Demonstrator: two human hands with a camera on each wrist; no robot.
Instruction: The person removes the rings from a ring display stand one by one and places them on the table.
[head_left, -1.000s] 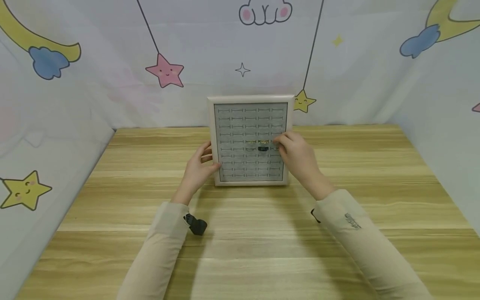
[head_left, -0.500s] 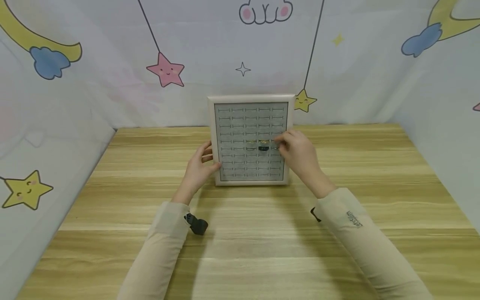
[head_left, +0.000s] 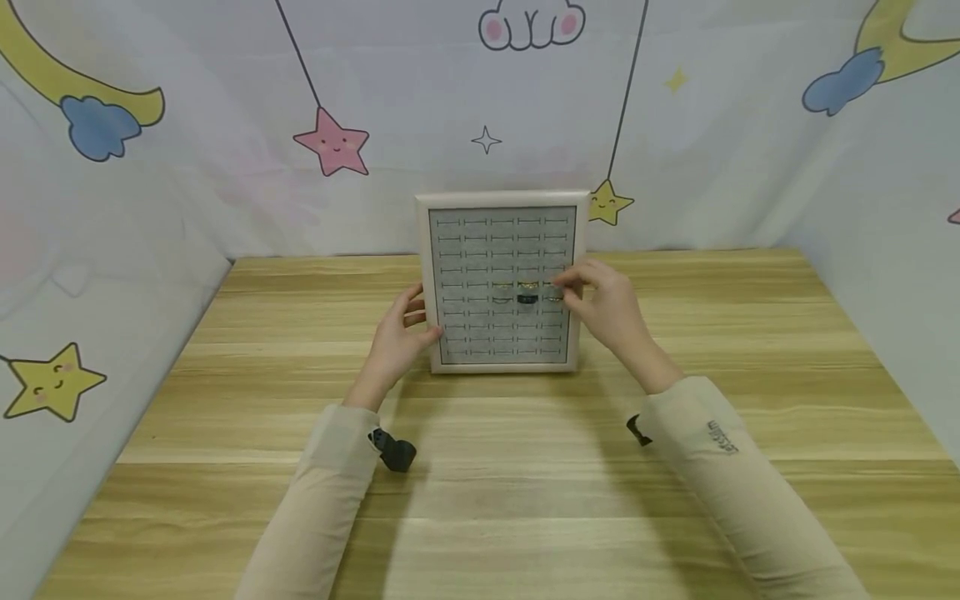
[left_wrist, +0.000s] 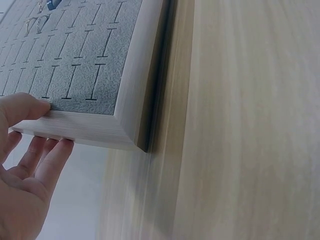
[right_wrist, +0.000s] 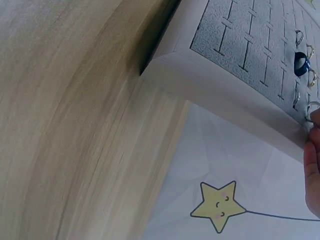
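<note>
A ring display board with a pale wooden frame (head_left: pixel 504 200) and a grey slotted pad (head_left: pixel 480 329) stands upright on the table. My left hand (head_left: pixel 400 335) grips its left side, thumb (left_wrist: pixel 30 107) on the front edge and fingers behind. Up at the right column, my right hand (head_left: pixel 606 307) pinches a silver ring (right_wrist: pixel 314 103) at its slot, mostly hidden by the fingertips in the head view. Other rings sit in slots nearby: a dark blue ring (right_wrist: pixel 298 71), a gold ring (head_left: pixel 528 285) above it, and thin silver ones to either side.
The wood-grain table (head_left: pixel 480 483) extends around the board. Behind it hangs a white cloth backdrop (head_left: pixel 420 100) printed with stars, moons and clouds. A black wrist camera (head_left: pixel 393 450) is strapped at the left cuff.
My right hand has shifted slightly to the right, uncovering more of the silver ring in the slot below. The left hand and the board have stayed in place.
</note>
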